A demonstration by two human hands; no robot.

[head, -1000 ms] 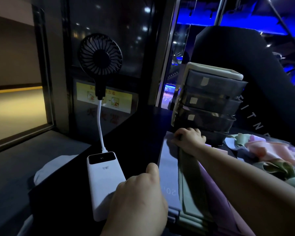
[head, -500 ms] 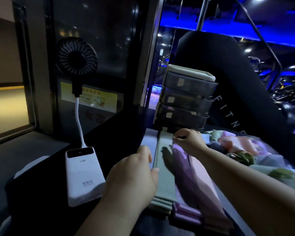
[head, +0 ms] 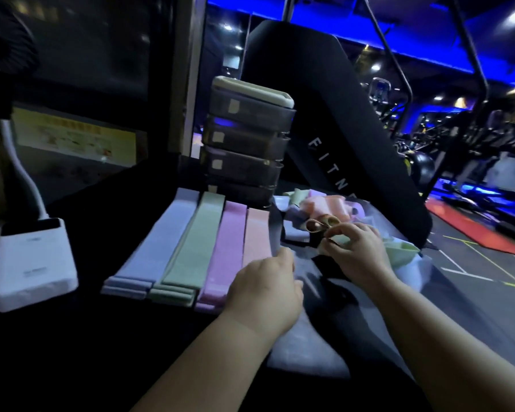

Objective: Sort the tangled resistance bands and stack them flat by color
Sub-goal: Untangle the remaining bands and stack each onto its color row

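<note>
Four flat stacks (head: 197,242) lie side by side on the worktop (head: 131,203), one colour each. The right hand (head: 357,257) pinches a green band (head: 339,239) at the tangled pile (head: 324,206), far right, evidently to free it. The left hand (head: 265,289) hovers near the stacks, relaxed and empty.

A gym, seemingly: exercise machines (head: 482,150) under blue light, a black panel (head: 339,99) lettered FITN.

White letters "F I T N" are recorded running down the black slanted panel (head: 333,93), right of the stacked drawer unit (head: 244,150); further letters are hidden. Print on the far-left yellow sign (head: 72,138) and the white power bank (head: 33,263) is illegible.
</note>
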